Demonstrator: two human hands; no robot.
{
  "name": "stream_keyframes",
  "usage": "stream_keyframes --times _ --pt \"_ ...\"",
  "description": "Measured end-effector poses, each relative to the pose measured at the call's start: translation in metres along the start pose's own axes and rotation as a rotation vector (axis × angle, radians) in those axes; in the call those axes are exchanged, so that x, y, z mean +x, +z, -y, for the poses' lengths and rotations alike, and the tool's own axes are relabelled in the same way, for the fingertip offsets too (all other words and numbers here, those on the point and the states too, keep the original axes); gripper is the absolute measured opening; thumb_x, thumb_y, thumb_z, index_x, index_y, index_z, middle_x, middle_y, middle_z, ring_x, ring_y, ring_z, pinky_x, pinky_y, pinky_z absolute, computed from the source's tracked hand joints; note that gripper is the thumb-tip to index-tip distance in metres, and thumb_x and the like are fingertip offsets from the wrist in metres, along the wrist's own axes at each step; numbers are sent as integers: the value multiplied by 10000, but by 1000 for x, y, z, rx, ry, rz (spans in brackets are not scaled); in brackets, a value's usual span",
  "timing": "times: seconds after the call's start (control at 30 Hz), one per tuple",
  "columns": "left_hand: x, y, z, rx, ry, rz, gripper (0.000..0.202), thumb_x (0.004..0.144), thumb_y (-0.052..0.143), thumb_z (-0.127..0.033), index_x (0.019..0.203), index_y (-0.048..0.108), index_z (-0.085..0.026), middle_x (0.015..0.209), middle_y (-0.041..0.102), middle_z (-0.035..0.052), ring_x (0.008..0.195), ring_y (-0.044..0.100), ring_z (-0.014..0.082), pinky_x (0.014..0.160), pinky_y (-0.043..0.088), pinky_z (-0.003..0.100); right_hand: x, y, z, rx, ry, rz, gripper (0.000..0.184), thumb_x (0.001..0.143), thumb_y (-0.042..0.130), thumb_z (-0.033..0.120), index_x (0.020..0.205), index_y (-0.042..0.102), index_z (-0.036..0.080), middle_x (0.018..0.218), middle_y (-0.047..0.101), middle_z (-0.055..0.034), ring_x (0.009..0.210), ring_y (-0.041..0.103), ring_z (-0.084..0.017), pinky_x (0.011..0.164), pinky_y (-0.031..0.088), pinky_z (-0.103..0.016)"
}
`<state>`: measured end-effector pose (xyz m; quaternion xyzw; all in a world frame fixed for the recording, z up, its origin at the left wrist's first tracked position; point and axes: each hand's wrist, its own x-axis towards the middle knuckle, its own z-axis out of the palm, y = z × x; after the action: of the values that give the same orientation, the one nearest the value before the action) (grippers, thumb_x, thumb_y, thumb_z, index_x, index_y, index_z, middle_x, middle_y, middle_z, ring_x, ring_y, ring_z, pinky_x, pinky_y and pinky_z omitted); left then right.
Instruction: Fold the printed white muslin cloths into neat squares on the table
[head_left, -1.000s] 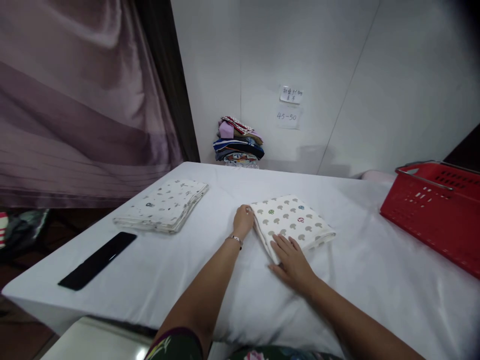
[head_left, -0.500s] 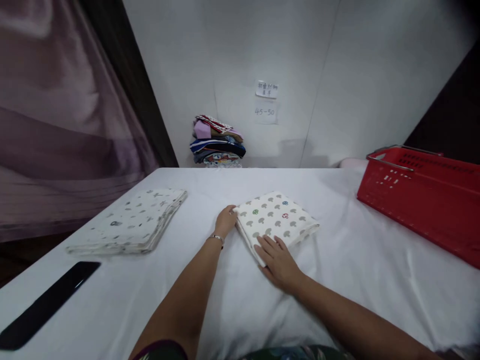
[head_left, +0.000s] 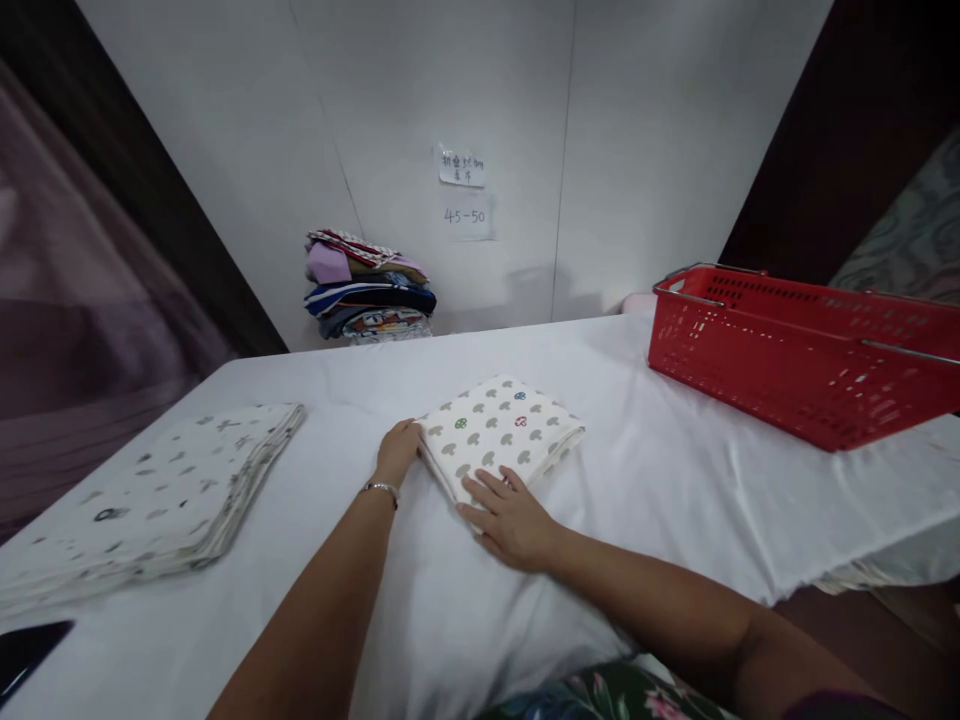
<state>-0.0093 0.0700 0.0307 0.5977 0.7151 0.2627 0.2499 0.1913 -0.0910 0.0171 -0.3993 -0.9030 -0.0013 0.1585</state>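
The right hand (head_left: 516,522) is resting on the near corner of a folded white fabric square with grey mushroom prints (head_left: 491,430), fingers loosely spread, gripping nothing, apparently steadying it; the left hand (head_left: 397,452) is bending its fingers at the left corner, any pinch unclear. The square is lying mid-way across a white-covered table (head_left: 637,510), a perforated red plastic basket (head_left: 750,375) standing farther right, seemingly leaving working room.

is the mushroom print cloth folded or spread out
Folded: the mushroom-print cloth lies as a four-sided packet with layered edges, its near corner under the right hand.
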Motion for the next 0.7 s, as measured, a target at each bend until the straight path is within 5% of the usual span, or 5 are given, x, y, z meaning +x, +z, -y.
stream_keyframes --times 0.23,0.33,0.5,0.7 --pt "-8 -12 -16 111 -36 53 404 730 567 -418 1002 608 -123 1062 654 154 971 598 281 740 422 305 -11 -1 -11 31 0 -6 481 830 490 234 1309 459 241 1449 355 -84 1338 270 -246 1073 180 -481" --pt "-38 -12 -12 131 -38 96 412 712 583 -444 994 602 -144 1016 669 127 920 615 266 703 422 291 -43 -15 -37 65 -38 16 482 784 485 171 1257 516 256 1421 406 -61 1334 297 -218 1088 176 -467" --pt "-107 4 -2 51 53 220 503 749 555 -464 1180 504 -208 994 670 69 862 623 216 693 422 268 -101 -38 -68 125 118 -5 401 778 445 134 1123 599 268 1350 496 -33 1304 368 -214 1100 182 -498" --pt "-132 10 -7 91 56 182 560 769 534 -491 1248 445 -214 1053 654 94 949 606 259 726 404 289 -88 -54 -46 140 188 -54 261 837 466 204 1034 629 260 1276 557 -54 1223 464 -226 1090 217 -510"
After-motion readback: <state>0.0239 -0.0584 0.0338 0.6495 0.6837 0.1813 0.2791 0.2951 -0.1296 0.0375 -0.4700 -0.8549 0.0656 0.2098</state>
